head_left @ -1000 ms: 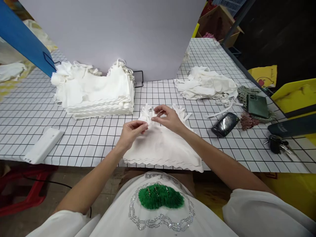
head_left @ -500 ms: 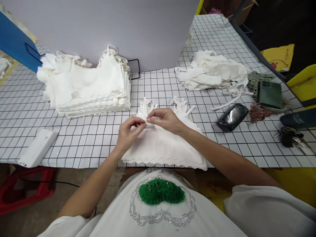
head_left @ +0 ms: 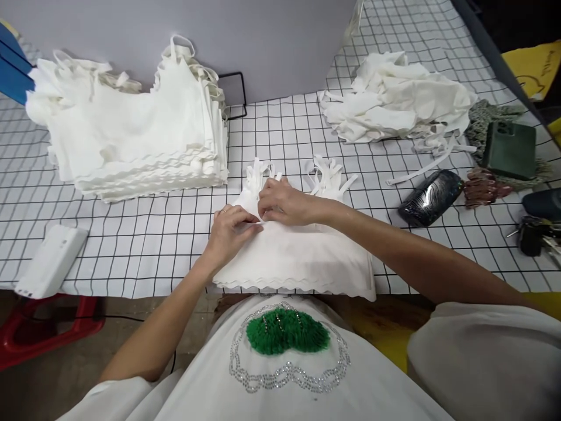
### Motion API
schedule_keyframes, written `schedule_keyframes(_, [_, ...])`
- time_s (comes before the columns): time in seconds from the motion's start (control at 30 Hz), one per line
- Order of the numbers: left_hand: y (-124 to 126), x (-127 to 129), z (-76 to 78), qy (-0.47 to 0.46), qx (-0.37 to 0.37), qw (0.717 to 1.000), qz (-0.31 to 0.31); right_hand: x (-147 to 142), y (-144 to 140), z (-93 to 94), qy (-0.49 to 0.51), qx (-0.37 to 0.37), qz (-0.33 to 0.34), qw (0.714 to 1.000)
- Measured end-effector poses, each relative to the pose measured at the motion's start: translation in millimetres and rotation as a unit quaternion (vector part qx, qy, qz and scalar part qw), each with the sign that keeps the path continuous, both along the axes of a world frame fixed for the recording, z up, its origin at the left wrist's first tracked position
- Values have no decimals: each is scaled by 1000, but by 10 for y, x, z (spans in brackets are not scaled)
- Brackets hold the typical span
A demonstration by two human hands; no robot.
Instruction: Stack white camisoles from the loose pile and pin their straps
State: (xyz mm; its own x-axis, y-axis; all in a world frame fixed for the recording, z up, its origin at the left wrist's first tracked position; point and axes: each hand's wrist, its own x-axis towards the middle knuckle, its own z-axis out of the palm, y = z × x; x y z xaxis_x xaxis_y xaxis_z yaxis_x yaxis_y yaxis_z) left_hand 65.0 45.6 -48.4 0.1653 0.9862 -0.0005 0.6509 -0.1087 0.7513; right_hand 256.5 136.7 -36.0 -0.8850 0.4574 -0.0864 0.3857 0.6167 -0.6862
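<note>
Pinching the top layer of a small stack of white scallop-edged cloth pieces at the near edge of the checked worktop, left hand and right hand fingertips closed together on the fabric. Soft, light, limp; probably best gripped near the strap end. No containers visible; taller folded white stack far left, loose white heap far right.

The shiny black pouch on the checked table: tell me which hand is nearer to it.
Right. The right hand rests on the small white fabric stack, closer to the black pouch, which lies apart on that side. The left hand sits farther away, beyond the right hand.
</note>
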Motion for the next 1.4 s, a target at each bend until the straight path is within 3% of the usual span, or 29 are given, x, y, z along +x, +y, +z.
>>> schedule_keyframes(0.43, [2,-13,10,-19,-12,1000,-8,-35,49,56,-23,19,64,997])
schedule_keyframes(0.67, [8,-20,-12,-38,-12,999,-2,-82,-14,-15,19,50,52,997])
schedule_keyframes(0.9, [11,-74,-14,-133,-41,990,20,-69,-127,-44,85,95,18,992])
schedule_keyframes(1.07, [22,-96,-40,-126,-41,991,12,-120,-189,-46,72,108,3,991])
schedule_keyframes(1.17, [31,-99,-48,-107,-42,993,2,-126,-53,19,41,58,-5,997])
schedule_keyframes(1.27, [47,-102,-40,-91,-50,995,-11,-119,259,200,9,-1,-9,1000])
schedule_keyframes(1.4, [75,-104,-16,-87,-64,994,-22,-153,708,523,-17,21,-27,999])
